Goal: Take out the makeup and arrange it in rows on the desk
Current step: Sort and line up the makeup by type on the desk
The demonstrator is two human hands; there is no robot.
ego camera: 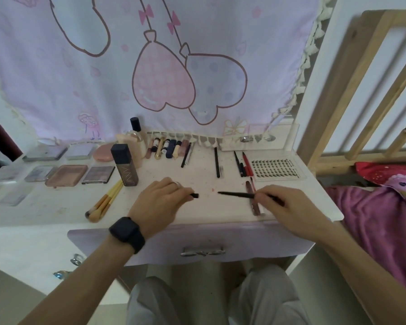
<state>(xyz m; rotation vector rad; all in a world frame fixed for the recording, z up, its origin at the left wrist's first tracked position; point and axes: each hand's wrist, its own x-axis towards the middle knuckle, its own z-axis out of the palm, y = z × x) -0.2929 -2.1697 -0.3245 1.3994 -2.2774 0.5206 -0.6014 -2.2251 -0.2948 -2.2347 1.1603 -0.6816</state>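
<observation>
My right hand (288, 207) pinches a thin black pencil (237, 194) whose tip points left over the desk (197, 207). My left hand (159, 202) grips a small black cap (194, 195), a short gap away from the pencil tip. Under my right hand lies a brownish lip pencil (252, 195). Several palettes (66, 175) lie in rows at the left. Lip tubes (167, 148) line the back edge. Other pencils (243, 164) and one black pencil (217, 165) lie at the middle right. Brushes (103, 202) lie beside a dark bottle (124, 167).
A clear tray of false lashes (277, 168) sits at the right back. A foundation bottle (135, 139) stands by the hanging cloth (150, 66). A drawer (203, 250) is below the desk edge. A wooden bed frame (361, 90) and pink bedding (384, 219) are to the right.
</observation>
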